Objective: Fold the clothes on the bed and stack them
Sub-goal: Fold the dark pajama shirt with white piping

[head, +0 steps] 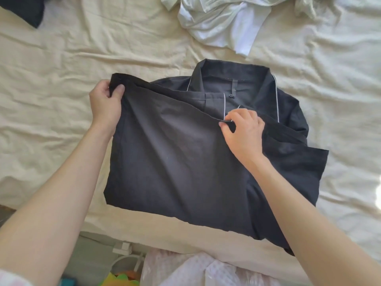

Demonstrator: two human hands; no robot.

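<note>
So the black shirt [206, 162] is lying collar-away on the bed [61, 79], right in front of the person, and its lower half is already doubled up toward the collar [233, 77]. The left hand [106, 104] grips the folded edge's left corner, and the right hand [243, 129] pinches the same edge near the middle by the white-piped placket. That edge runs left to right, slanting, with the collar just beyond both hands, so the next move is probably pulling it straight and laying it flat below the collar. The unfolded white clothes [222, 21] sit farther back.
</note>
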